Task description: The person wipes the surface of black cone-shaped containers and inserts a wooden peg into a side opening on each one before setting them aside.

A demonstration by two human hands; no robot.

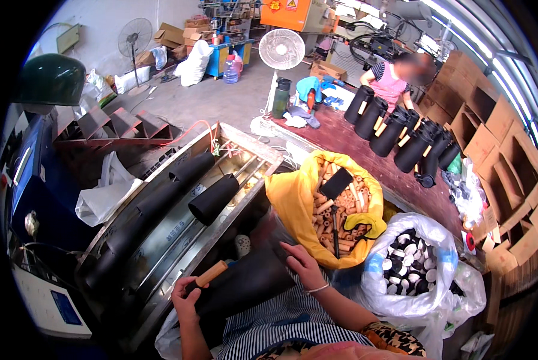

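Observation:
A large black tapered tube (248,285) lies aslant in front of my body, between both hands. My left hand (186,300) is closed at its left end, fingers against the end of a tan wooden handle (212,274) that sits along the tube's upper side. Whether the handle is fixed to the tube I cannot tell. My right hand (305,267) grips the tube's right end, thumb and fingers on its edge. Just beyond lies a metal-lined trough (179,231) with rods, bearing more black tubes, among them a short one (213,199).
A yellow sack (293,192) of wooden handles, with a dark tool on top, stands ahead right. Beside it is a white plastic bag (371,288) of black and white caps. Handled black tubes (395,133) stand on the red table (341,141), where a co-worker (389,84) is. Cardboard boxes (482,144) line the right.

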